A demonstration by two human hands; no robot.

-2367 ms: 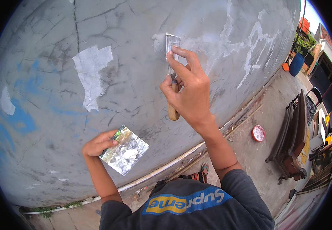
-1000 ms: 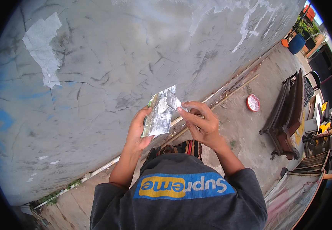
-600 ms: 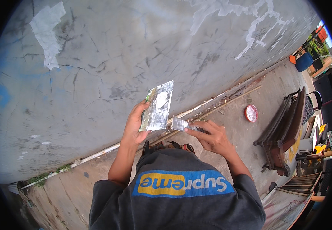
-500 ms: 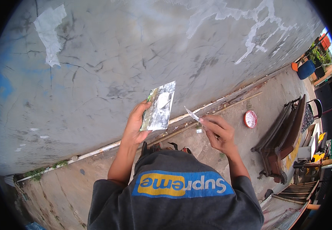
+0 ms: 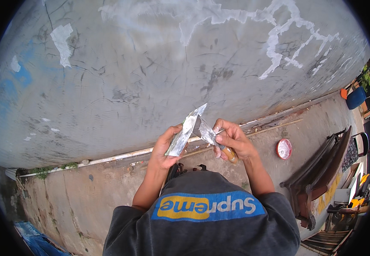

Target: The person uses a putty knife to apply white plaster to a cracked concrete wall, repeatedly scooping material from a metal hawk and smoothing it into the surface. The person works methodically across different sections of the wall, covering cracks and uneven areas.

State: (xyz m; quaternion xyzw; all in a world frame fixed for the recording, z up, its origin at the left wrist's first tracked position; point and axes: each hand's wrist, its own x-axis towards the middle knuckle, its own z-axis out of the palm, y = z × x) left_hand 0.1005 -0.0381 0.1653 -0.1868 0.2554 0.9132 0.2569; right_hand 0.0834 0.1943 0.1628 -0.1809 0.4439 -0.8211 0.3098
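Note:
My left hand grips a square, putty-smeared metal plate, now held tilted, with white putty on its face. My right hand is closed on a putty knife with a wooden handle; its wide metal blade reaches over to the plate at the putty, apparently touching it. Both hands are in front of the grey cracked wall, which carries white filler patches at the upper left and long branching filler lines at the upper right.
On the concrete floor to the right lie a red-rimmed bowl of white putty and a long pole along the wall's foot. A dark wooden bench stands with clutter. Farther right is a blue drum; blue sheeting is at lower left.
My hands have come down from the wall and brought knife and plate together, parted, then met again. The plate has turned more edge-on, and the view has swung left.

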